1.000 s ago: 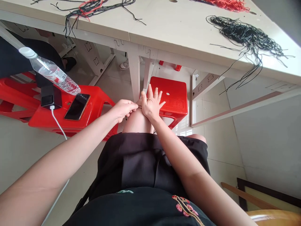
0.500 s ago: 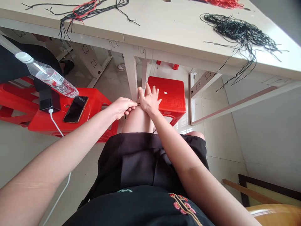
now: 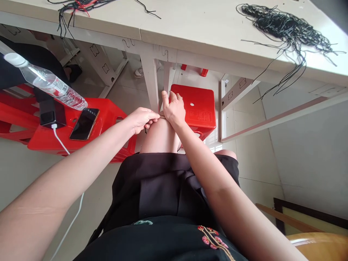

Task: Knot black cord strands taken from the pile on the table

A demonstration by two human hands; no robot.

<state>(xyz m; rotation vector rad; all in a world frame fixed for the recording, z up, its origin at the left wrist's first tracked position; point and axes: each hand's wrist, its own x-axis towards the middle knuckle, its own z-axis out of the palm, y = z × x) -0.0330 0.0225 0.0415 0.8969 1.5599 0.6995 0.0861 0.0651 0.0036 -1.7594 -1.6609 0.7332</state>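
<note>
My left hand (image 3: 143, 119) pinches a thin black cord (image 3: 162, 116) between thumb and fingertips, beside the bare knee. The cord runs as fine dark strands across the knee and passes under my right hand (image 3: 174, 110). That hand lies with its palm down at the far right of the knee, thumb raised and fingers stretched out; whatever lies under the palm is hidden. A short dark end of cord hangs below my left hand.
On the white table (image 3: 190, 32) lie a bundle of black cords (image 3: 285, 27) and black cords with red (image 3: 78, 5). A red stool (image 3: 194, 105) stands beyond the knee. Another red stool (image 3: 40, 139) holds a phone (image 3: 85, 124), a black charger (image 3: 51, 113) and a water bottle (image 3: 51, 85).
My right hand has turned and its fingers are less spread. More of the cord shows between the hands. The view has shifted slightly; my left hand keeps its pinch.
</note>
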